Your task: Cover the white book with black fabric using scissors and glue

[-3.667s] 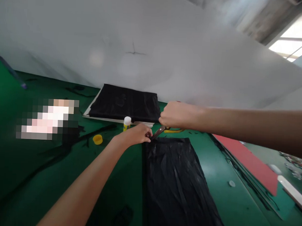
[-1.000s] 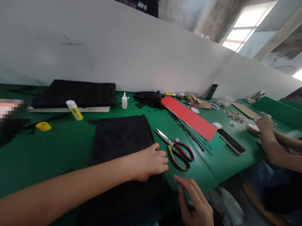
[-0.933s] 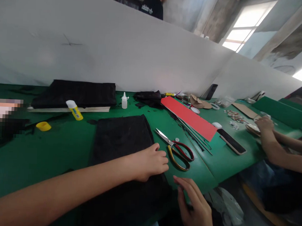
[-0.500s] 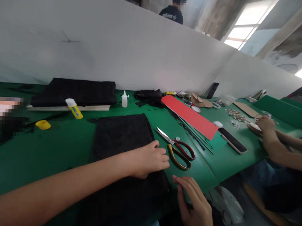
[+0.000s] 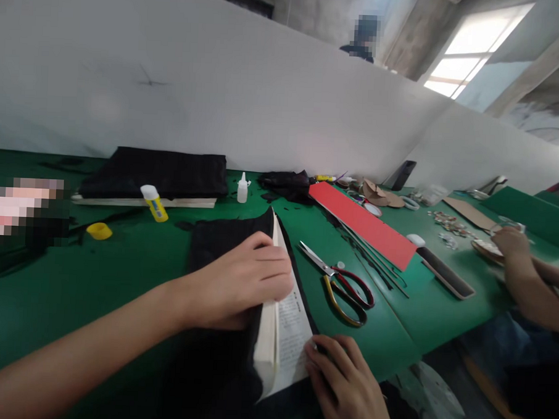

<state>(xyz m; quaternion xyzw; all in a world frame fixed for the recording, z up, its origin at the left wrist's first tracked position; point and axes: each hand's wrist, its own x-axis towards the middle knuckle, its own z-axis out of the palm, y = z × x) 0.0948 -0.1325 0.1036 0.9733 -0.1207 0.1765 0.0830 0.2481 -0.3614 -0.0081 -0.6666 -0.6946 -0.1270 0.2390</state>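
The black-covered book lies on the green table directly in front of the person, partly open, with a printed page showing between the 2 hands. The left hand is over the raised part: its fingers are curled closely together across the edge of the pages and black cover, gripping that part, while the thumb is hidden from view. The printed page lies below and to the right of those fingers, running down toward the right hand. This hand is bent, its fingertips touching the page's outer edge near the lower corner; whether they pinch the paper or only rest on it, one cannot tell.

Just beside the book's right edge lie the scissors, with 1 red and 1 yellow handle, and a small white cap near their pivot. Beyond them a red board slants across the table. Behind the book stand a small white bottle and, to its left, a yellow glue stick, tilted, in front of a black-covered bundle. A yellow cap lies nearby. At far right, well apart, a co-worker's hand is visible.
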